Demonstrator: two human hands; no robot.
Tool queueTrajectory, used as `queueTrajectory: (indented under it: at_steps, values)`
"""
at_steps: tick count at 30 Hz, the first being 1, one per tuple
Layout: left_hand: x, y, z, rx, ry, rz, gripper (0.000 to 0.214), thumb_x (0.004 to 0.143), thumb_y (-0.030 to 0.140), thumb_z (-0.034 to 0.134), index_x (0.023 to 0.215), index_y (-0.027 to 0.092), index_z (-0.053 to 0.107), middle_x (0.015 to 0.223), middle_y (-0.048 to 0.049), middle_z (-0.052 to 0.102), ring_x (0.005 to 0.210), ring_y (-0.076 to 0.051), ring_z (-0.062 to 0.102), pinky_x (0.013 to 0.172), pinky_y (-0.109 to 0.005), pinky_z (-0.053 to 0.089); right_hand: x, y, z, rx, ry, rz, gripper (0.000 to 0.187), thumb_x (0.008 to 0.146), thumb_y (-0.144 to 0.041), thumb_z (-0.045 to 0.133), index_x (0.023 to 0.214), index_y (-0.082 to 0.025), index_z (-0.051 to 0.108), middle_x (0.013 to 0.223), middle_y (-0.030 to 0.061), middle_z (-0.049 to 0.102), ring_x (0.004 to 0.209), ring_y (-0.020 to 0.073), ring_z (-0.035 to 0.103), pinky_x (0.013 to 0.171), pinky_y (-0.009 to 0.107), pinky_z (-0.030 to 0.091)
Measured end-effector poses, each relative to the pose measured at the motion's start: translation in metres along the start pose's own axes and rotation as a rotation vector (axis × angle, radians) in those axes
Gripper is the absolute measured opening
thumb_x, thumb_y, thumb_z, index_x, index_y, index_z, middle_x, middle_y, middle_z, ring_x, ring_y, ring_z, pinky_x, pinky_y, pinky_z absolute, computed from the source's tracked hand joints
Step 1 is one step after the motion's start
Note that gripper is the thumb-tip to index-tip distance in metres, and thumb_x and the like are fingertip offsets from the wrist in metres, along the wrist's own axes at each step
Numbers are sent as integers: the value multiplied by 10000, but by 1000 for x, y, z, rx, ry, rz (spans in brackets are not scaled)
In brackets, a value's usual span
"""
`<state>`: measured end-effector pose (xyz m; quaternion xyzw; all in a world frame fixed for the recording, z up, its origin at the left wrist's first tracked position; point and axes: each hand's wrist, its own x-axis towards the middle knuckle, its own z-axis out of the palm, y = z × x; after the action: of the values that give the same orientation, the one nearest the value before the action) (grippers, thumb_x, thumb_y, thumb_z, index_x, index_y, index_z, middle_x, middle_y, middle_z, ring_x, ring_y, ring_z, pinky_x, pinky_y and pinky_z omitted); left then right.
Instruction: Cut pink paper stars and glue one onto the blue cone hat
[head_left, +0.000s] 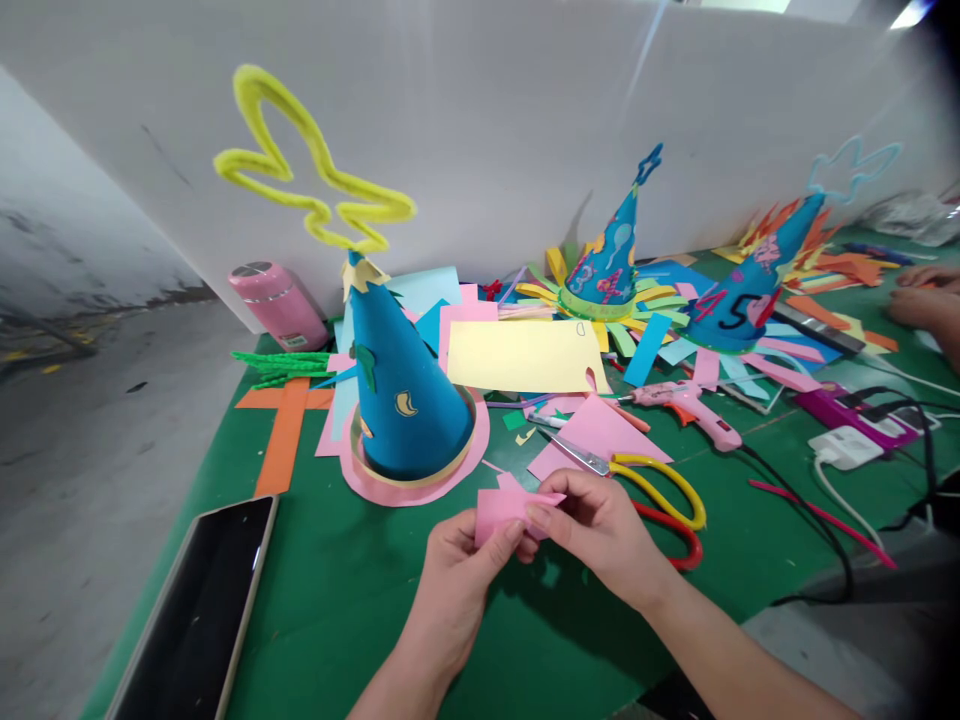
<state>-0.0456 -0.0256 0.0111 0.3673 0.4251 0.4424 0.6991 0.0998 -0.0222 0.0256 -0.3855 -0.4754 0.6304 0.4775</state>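
Note:
Between my two hands is a small piece of pink paper (pixel 496 512), raised a little above the green table. My left hand (pixel 469 560) pinches its lower left part, thumb on top. My right hand (pixel 592 525) grips its right end, where a narrow pointed bit sticks out. Scissors (pixel 592 458) with one yellow and one red handle lie just behind my right hand, partly hidden by it. Beyond my left hand stands a blue paper cone hat (pixel 412 410) with a pink brim and a yellow pipe-cleaner shape on top.
Two more decorated cone hats (pixel 606 260) (pixel 739 300) stand at the back right. A pink glue gun (pixel 694 408), a purple power strip (pixel 862 415), a phone (pixel 202 600), a pink bottle (pixel 276 305) and a cream paper sheet (pixel 525 355) lie around. Another person's hand (pixel 930 300) is at the right edge.

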Motion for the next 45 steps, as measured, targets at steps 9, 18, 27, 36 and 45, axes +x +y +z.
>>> queueTrajectory:
  at_steps: [9, 18, 27, 36, 45]
  values:
    - [-2, 4, 6, 14, 63, 5, 159, 675, 246, 661, 582, 118, 649, 570, -40, 615, 593, -146, 524, 610, -265, 412, 0, 2, 5, 125, 27, 60, 186, 761, -300, 605, 654, -162, 540, 558, -28, 554, 547, 131, 574, 586, 292, 476]
    - [-1, -1, 2, 25, 70, 15, 152, 697, 235, 645, 592, 126, 633, 562, -23, 608, 586, -129, 513, 616, -256, 405, 3, 5, 7, 176, 47, 60, 167, 765, -251, 604, 647, -159, 532, 534, -30, 553, 543, 133, 576, 587, 297, 471]
    - [2, 2, 5, -114, 148, -14, 110, 653, 219, 681, 704, 132, 638, 575, 6, 590, 525, -91, 480, 573, -217, 398, 4, 12, 7, 37, 232, 42, 233, 719, -314, 645, 594, -156, 529, 505, -50, 492, 492, 92, 493, 504, 226, 410]
    - [3, -1, 6, -196, 108, 19, 79, 652, 200, 683, 658, 123, 666, 557, 5, 573, 544, -90, 482, 569, -211, 419, 7, 16, 30, 95, 248, -24, 231, 734, -334, 619, 599, -174, 520, 465, -46, 501, 443, 98, 473, 472, 241, 396]
    - [1, 4, 2, -198, 125, 81, 37, 659, 174, 682, 661, 137, 679, 609, -2, 619, 573, -90, 510, 580, -205, 433, 6, 13, 33, 166, 219, -24, 170, 722, -301, 638, 647, -165, 571, 531, -25, 552, 508, 111, 509, 532, 257, 422]
